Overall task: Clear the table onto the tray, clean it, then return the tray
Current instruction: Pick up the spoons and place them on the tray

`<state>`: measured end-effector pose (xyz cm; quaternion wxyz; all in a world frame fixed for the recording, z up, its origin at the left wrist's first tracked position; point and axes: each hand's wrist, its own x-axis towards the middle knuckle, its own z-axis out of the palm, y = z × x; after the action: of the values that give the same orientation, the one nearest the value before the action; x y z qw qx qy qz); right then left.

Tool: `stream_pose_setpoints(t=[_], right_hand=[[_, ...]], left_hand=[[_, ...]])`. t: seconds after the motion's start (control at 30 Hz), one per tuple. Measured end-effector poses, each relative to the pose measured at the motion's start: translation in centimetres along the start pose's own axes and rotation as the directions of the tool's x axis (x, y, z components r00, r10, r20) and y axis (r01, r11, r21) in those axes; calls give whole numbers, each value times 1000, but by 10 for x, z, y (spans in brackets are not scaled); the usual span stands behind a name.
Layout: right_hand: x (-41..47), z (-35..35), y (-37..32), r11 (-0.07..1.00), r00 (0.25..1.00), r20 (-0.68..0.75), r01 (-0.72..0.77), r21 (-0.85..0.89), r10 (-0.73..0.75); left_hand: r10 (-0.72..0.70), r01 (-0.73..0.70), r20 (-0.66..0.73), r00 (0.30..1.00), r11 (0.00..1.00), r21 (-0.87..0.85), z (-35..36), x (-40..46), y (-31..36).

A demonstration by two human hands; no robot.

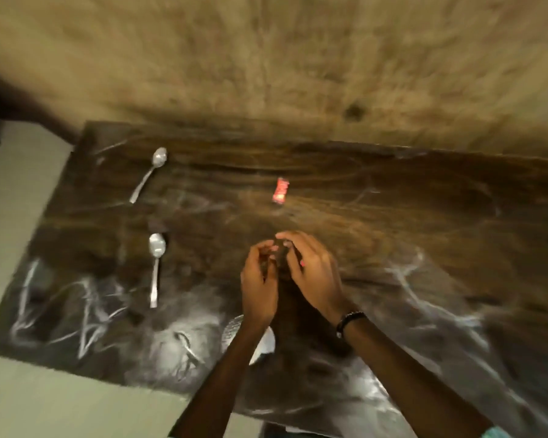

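A dark wooden table (393, 216) under a clear plastic sheet fills the view, which is blurred. Two metal spoons lie on its left part: one far (149, 173), one nearer (155, 267). A small red wrapper (281, 190) lies near the middle. My left hand (260, 279) and my right hand (314, 273) are held together above the table's centre, fingers curled around a small dark thing with a touch of red; I cannot tell what it is. A round silvery dish (263, 343) shows partly under my left forearm.
A tan wall (298, 58) runs behind the table's far edge. Pale floor (19, 216) lies to the left and at the near left corner. My right wrist wears a dark beaded band (348, 320).
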<state>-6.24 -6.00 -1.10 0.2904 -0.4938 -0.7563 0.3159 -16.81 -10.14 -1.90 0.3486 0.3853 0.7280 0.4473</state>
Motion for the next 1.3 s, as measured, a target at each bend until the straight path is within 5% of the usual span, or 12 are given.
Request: stream_pose_setpoints(t=[0.27, 0.43, 0.87, 1.03, 1.17, 1.3], right_hand=[[31, 130, -64, 998, 983, 170, 62, 31, -67], [52, 158, -71, 998, 980, 190, 45, 42, -52], [100, 192, -63, 999, 977, 214, 3, 42, -12], [121, 201, -63, 998, 972, 233, -3, 66, -12], [161, 212, -68, 999, 969, 245, 12, 41, -22], [219, 232, -74, 987, 955, 291, 94, -129, -53]], left_hand=[[-131, 144, -231, 964, 989, 39, -136, 62, -62], [-166, 229, -372, 913, 964, 133, -163, 104, -79], [-272, 354, -299, 915, 896, 268, -169, 146, -116], [-271, 329, -377, 886, 939, 98, -178, 154, -111], [-425, 311, -317, 848, 883, -352, -189, 169, -94], [-407, 261, -307, 860, 870, -419, -201, 178, -83]])
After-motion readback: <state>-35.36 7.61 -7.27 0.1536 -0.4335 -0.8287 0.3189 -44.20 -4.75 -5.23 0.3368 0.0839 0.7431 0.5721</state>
